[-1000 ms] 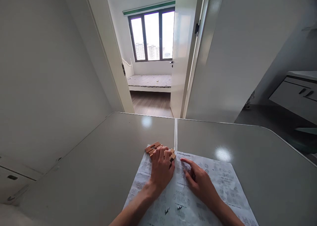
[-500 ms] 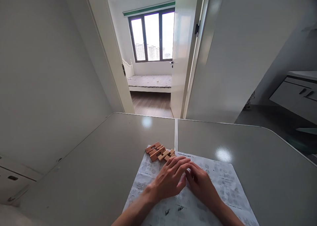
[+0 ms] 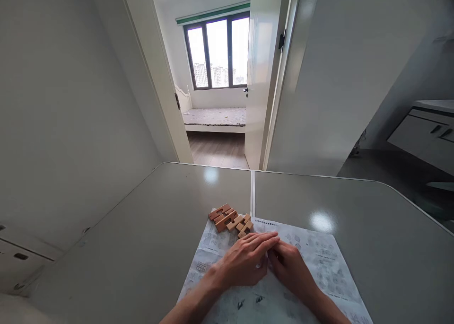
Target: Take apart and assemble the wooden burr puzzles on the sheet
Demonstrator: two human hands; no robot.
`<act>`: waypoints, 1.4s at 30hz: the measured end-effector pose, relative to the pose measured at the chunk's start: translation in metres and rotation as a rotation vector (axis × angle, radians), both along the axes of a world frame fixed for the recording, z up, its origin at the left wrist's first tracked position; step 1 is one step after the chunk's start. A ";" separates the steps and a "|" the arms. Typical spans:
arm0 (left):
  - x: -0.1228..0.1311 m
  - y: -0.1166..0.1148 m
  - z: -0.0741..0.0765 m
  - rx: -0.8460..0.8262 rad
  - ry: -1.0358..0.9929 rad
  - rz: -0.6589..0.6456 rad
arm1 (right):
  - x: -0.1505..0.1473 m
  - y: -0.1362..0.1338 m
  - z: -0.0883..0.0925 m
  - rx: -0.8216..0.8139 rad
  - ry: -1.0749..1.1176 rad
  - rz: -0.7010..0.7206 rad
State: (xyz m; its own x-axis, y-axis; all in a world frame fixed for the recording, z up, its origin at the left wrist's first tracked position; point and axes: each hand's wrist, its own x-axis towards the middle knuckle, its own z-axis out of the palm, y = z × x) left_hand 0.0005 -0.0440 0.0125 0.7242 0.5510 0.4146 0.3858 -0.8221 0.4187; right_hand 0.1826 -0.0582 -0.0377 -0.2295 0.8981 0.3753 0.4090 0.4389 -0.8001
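Just ahead, the sheet (image 3: 319, 262) lies flat on the table (image 3: 142, 248), near its front edge. The left hand (image 3: 244, 265) and right hand (image 3: 291, 269) rest on it palm down, loosely open and gripping nothing, with left fingertips overlapping the right. Blocks (image 3: 231, 218) sit on the sheet's far left corner.

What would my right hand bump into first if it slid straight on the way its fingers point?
Most likely your left hand. Its fingers lie right across the fingertips of your right hand and seem to touch them. Further along that line, the wooden puzzle pieces sit at the printed sheet's far edge.
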 end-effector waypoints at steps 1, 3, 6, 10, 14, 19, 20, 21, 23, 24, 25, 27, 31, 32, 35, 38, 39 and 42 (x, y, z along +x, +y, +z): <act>0.000 0.000 -0.001 -0.008 0.001 0.000 | 0.000 0.000 0.000 0.005 -0.015 0.009; 0.000 0.000 -0.003 -0.020 0.005 0.003 | 0.001 0.000 0.000 0.012 -0.035 0.022; -0.001 0.001 -0.005 -0.038 0.015 0.008 | 0.001 -0.001 0.001 0.023 -0.051 0.036; 0.000 0.001 -0.005 -0.063 0.019 0.014 | -0.002 -0.004 0.002 0.056 -0.066 0.019; 0.001 0.001 -0.005 -0.073 0.005 0.040 | -0.008 -0.008 0.001 0.081 -0.052 -0.040; 0.002 0.001 -0.012 -0.083 -0.018 0.039 | -0.010 -0.009 0.000 0.069 -0.067 -0.047; 0.002 0.002 -0.013 -0.086 -0.019 0.037 | -0.010 -0.008 0.001 0.063 -0.069 -0.038; 0.002 0.002 -0.013 -0.090 -0.021 0.038 | -0.009 -0.008 0.001 0.058 -0.071 -0.027; 0.002 0.001 -0.013 -0.100 -0.020 0.032 | -0.009 -0.008 0.001 0.052 -0.080 0.008; 0.002 0.001 -0.013 -0.105 -0.016 0.024 | -0.009 -0.009 0.001 0.049 -0.087 0.030; 0.003 0.000 -0.012 -0.113 -0.008 0.012 | -0.009 -0.009 0.001 0.045 -0.095 0.054; 0.004 -0.002 -0.010 -0.127 0.016 -0.015 | -0.010 -0.011 0.000 0.038 -0.107 0.094; 0.007 -0.005 -0.010 -0.128 0.035 -0.040 | -0.011 -0.013 -0.001 0.037 -0.114 0.130; 0.008 -0.006 -0.010 -0.126 0.034 -0.042 | -0.011 -0.013 -0.001 0.037 -0.118 0.133; 0.008 -0.006 -0.010 -0.137 0.045 -0.049 | -0.010 -0.013 0.000 0.025 -0.136 0.151; 0.007 -0.005 -0.010 -0.157 0.055 -0.056 | -0.010 -0.013 0.002 0.024 -0.140 0.167; 0.006 -0.004 -0.009 -0.162 0.054 -0.057 | -0.010 -0.013 0.002 0.027 -0.143 0.169; 0.006 -0.005 -0.009 -0.176 0.048 -0.061 | -0.010 -0.014 0.004 0.029 -0.153 0.183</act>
